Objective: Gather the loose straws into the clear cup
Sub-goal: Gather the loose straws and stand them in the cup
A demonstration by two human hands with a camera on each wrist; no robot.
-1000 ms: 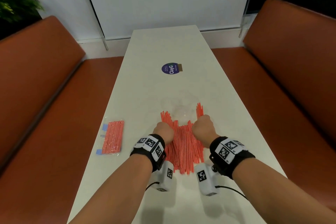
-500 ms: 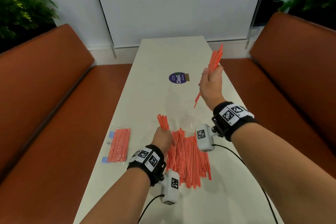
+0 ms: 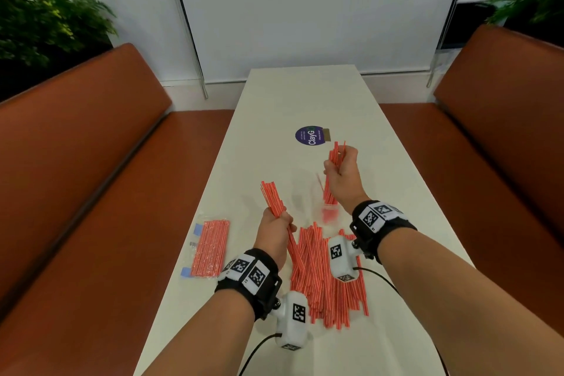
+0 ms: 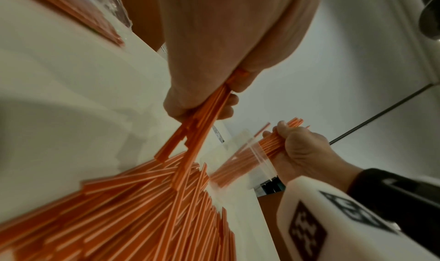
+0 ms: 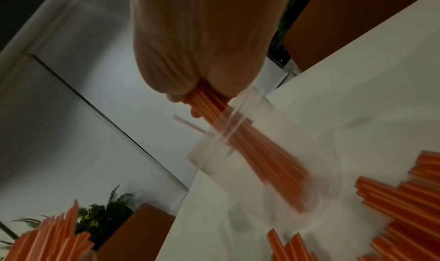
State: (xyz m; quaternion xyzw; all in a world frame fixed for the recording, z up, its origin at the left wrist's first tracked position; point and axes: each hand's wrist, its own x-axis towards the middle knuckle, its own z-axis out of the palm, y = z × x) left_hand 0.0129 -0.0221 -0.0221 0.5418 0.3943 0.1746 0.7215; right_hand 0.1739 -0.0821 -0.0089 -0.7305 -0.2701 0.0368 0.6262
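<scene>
A heap of orange striped straws (image 3: 326, 278) lies on the white table (image 3: 274, 107) in front of me. My right hand (image 3: 340, 174) grips a bunch of straws (image 3: 332, 174) standing upright, its lower ends inside the clear cup (image 3: 328, 207); the right wrist view shows the bunch (image 5: 245, 144) passing the cup's rim (image 5: 226, 127). My left hand (image 3: 274, 226) grips a second bunch (image 3: 270, 197) lifted at a slant over the heap's left edge, its lower ends (image 4: 181, 144) just above the heap (image 4: 142, 208).
A sealed pack of straws (image 3: 210, 249) lies near the table's left edge. A purple round sticker (image 3: 309, 135) is farther up the table. Brown benches (image 3: 76, 162) run along both sides, with plants (image 3: 45, 18) behind them.
My right hand rose from the heap with a bunch of straws and has now brought it down into the cup. My left hand has lifted its own bunch off the heap.
</scene>
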